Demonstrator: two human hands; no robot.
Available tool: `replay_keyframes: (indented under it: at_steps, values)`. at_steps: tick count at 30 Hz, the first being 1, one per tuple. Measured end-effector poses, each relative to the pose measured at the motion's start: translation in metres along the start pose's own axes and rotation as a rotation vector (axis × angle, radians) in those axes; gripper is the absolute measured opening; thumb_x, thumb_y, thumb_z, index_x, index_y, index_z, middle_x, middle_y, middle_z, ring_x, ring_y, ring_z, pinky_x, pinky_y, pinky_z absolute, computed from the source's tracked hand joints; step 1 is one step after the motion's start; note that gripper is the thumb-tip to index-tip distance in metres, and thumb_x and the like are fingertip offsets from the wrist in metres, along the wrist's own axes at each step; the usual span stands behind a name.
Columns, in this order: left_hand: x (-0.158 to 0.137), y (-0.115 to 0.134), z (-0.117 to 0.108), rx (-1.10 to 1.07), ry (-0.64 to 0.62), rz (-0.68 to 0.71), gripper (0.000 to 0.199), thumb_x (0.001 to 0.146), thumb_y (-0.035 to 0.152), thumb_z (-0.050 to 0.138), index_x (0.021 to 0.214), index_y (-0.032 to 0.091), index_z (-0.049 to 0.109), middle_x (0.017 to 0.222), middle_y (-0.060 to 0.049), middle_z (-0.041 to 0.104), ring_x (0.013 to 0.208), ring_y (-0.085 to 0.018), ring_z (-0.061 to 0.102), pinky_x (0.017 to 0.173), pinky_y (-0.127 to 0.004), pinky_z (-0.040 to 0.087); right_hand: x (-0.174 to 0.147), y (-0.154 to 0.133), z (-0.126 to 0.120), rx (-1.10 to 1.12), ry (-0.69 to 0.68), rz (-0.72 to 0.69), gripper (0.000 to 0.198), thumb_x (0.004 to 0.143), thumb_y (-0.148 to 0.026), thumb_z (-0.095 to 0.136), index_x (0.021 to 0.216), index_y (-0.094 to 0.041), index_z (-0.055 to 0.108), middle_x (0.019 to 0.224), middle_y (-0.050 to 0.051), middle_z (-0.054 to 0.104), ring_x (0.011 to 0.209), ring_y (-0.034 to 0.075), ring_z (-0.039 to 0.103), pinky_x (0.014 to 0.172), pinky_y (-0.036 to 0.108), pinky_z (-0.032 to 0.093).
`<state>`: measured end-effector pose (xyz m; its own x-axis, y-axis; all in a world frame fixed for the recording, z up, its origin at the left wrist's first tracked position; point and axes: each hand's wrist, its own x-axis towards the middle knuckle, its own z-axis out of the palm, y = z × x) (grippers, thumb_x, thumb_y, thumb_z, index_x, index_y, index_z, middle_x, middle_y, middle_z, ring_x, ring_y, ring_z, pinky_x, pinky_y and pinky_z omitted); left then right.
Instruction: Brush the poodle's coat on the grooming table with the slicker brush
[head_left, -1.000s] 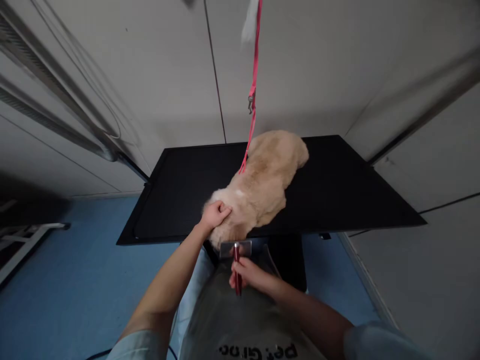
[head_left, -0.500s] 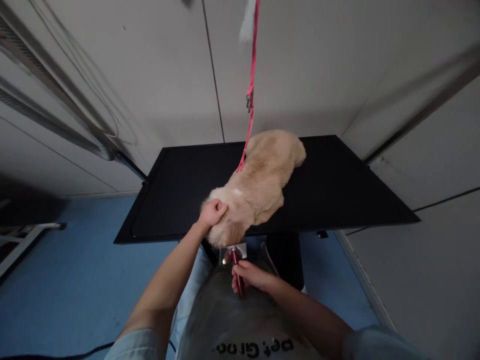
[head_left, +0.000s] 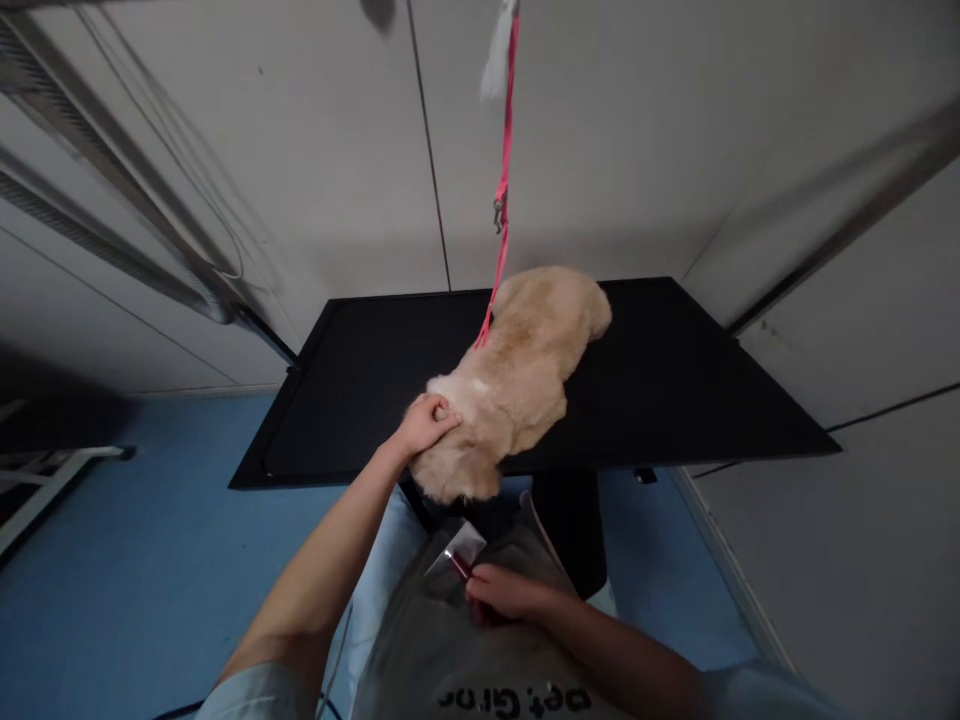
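A cream-and-tan, fluffy dog (head_left: 529, 345) is on the black grooming table (head_left: 675, 390), its head over the near edge. My left hand (head_left: 427, 425) rests on the dog's head with its fingers curled into the fur. In my right hand (head_left: 499, 592), low in front of the apron, is a slicker brush (head_left: 463, 548) with a dark red handle and a flat rectangular head. The brush is apart from the dog, below its muzzle. A pink leash (head_left: 504, 200) runs down from above to the dog's neck area.
Grey hoses (head_left: 112, 230) and a slanting bar pass along the left wall. Another dark bar (head_left: 825, 240) slants at the right. A white metal frame (head_left: 60, 485) stands on the blue floor (head_left: 172, 560). My grey apron (head_left: 450, 650) hangs close to the table's near edge.
My right hand has moved the brush down and away from the dog's muzzle, tilting its head leftward. My left hand stays on the dog's head, which has turned slightly.
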<state>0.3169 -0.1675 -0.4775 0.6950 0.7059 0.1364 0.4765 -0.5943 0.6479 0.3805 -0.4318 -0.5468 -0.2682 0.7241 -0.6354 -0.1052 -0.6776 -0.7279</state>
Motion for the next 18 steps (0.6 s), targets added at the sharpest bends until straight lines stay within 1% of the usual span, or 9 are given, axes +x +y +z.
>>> replay_keyframes:
  at_steps: [1,3,5,6,8,11,13,15,18]
  values:
    - [0.001,0.002,0.001,-0.002,0.004,-0.012,0.034,0.071,0.05,0.068,0.084,0.02,0.059,0.087,-0.003,0.056,0.083,-0.019,0.052,0.076,-0.029,0.04,-0.005,-0.001,0.0,0.025,-0.016,-0.028,0.015,0.088,-0.023,0.052,0.074,-0.017,0.052,0.051,-0.003,0.057,0.042,0.01,0.049,0.045,0.021,0.034]
    - [0.002,0.005,0.005,-0.044,0.004,-0.067,0.035,0.071,0.051,0.068,0.085,0.02,0.058,0.085,-0.002,0.058,0.079,-0.018,0.053,0.074,-0.028,0.04,-0.009,-0.015,-0.008,0.129,0.006,-0.16,0.016,0.092,-0.031,0.047,0.084,-0.018,0.051,0.059,-0.002,0.061,0.05,0.012,0.055,0.051,0.022,0.039]
    - [0.003,0.007,0.009,-0.094,0.004,-0.133,0.037,0.072,0.053,0.066,0.084,0.02,0.056,0.079,0.0,0.058,0.074,-0.017,0.052,0.069,-0.026,0.039,-0.004,-0.031,-0.018,0.232,0.114,-0.278,0.02,0.095,-0.037,0.042,0.091,-0.019,0.048,0.064,-0.001,0.063,0.056,0.012,0.058,0.056,0.024,0.043]
    - [0.004,0.007,0.01,-0.099,0.004,-0.154,0.037,0.073,0.054,0.065,0.082,0.02,0.055,0.075,0.001,0.057,0.07,-0.016,0.051,0.065,-0.026,0.037,0.0,-0.034,-0.022,0.246,0.17,-0.278,0.021,0.095,-0.039,0.041,0.091,-0.019,0.047,0.064,-0.002,0.062,0.055,0.012,0.058,0.057,0.024,0.043]
    - [0.004,0.005,0.01,-0.063,-0.004,-0.149,0.037,0.074,0.055,0.063,0.073,0.02,0.051,0.065,0.002,0.051,0.063,-0.014,0.046,0.059,-0.026,0.032,0.006,-0.026,-0.022,0.227,0.223,-0.188,0.021,0.094,-0.04,0.041,0.087,-0.02,0.045,0.059,-0.003,0.06,0.051,0.012,0.055,0.055,0.023,0.042]
    - [0.003,0.001,0.01,-0.038,-0.015,-0.104,0.042,0.075,0.053,0.062,0.061,0.021,0.039,0.058,0.004,0.04,0.057,-0.012,0.038,0.055,-0.026,0.026,0.003,0.009,-0.014,0.175,0.17,0.03,0.022,0.094,-0.038,0.04,0.081,-0.02,0.044,0.054,-0.004,0.055,0.045,0.012,0.052,0.051,0.023,0.04]
    - [0.001,-0.002,0.011,-0.079,-0.015,-0.088,0.043,0.075,0.052,0.062,0.06,0.021,0.036,0.057,0.005,0.037,0.057,-0.012,0.037,0.054,-0.025,0.026,-0.008,0.023,-0.012,0.128,0.129,0.082,0.02,0.094,-0.034,0.037,0.083,-0.02,0.045,0.055,-0.005,0.055,0.046,0.011,0.053,0.05,0.023,0.04]
    - [0.001,-0.003,0.013,-0.099,0.01,-0.089,0.042,0.075,0.052,0.061,0.061,0.021,0.037,0.058,0.005,0.037,0.057,-0.012,0.036,0.055,-0.025,0.026,-0.023,0.02,-0.013,0.029,0.054,0.061,0.016,0.093,-0.03,0.037,0.086,-0.02,0.046,0.057,-0.005,0.056,0.047,0.011,0.053,0.05,0.022,0.039]
    - [0.0,-0.003,0.016,-0.084,0.046,-0.103,0.042,0.076,0.052,0.06,0.06,0.021,0.037,0.057,0.005,0.037,0.056,-0.012,0.037,0.055,-0.025,0.027,-0.045,-0.003,-0.015,-0.196,-0.053,0.028,0.013,0.092,-0.028,0.036,0.09,-0.021,0.047,0.058,-0.004,0.056,0.047,0.012,0.053,0.05,0.023,0.039]
